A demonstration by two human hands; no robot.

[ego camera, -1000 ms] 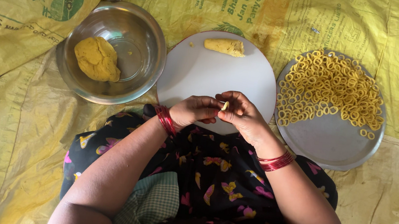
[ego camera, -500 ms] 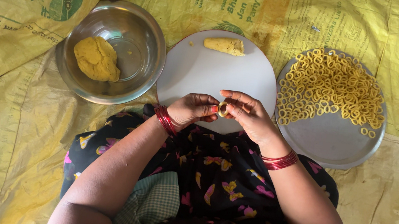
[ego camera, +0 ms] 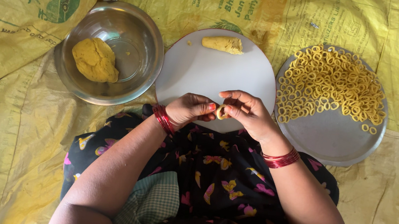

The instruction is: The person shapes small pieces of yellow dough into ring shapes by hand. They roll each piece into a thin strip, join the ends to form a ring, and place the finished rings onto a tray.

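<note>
Now the dough strip is closed into a small ring (ego camera: 222,112), pinched between the left hand (ego camera: 190,111) and right hand (ego camera: 248,113) over the white plate (ego camera: 198,72).

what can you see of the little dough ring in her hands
The small dough ring is yellow, soft-looking, and curled into a nearly closed loop. It sits between the fingertips of the left hand and right hand, pinched from both sides, held just above the near edge of the white round plate.
</note>
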